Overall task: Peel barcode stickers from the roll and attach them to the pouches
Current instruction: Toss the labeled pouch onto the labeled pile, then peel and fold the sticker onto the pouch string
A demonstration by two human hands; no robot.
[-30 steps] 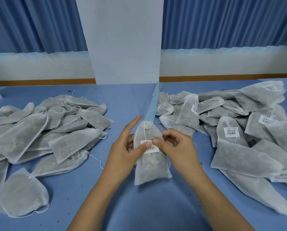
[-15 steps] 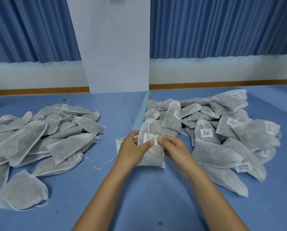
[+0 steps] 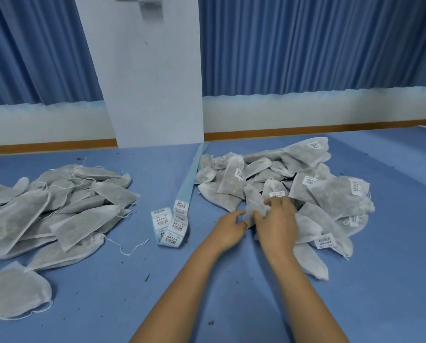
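On the left lies a heap of bare pouches (image 3: 58, 214), then the sticker roll (image 3: 171, 226), untouched. The pouch (image 3: 252, 204) held up for stickering a moment ago is now down at the labelled heap (image 3: 335, 194) on the right: left hand (image 3: 230, 225) loosely spread beside it, right hand (image 3: 277, 219) over it, grip impossible to tell. That pouch looks done; a bare one comes next.

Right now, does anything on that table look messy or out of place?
Only small things: dark crumbs lie scattered over the blue table, and the sticker strip lies loosely unrolled and curled between the two piles of pouches.
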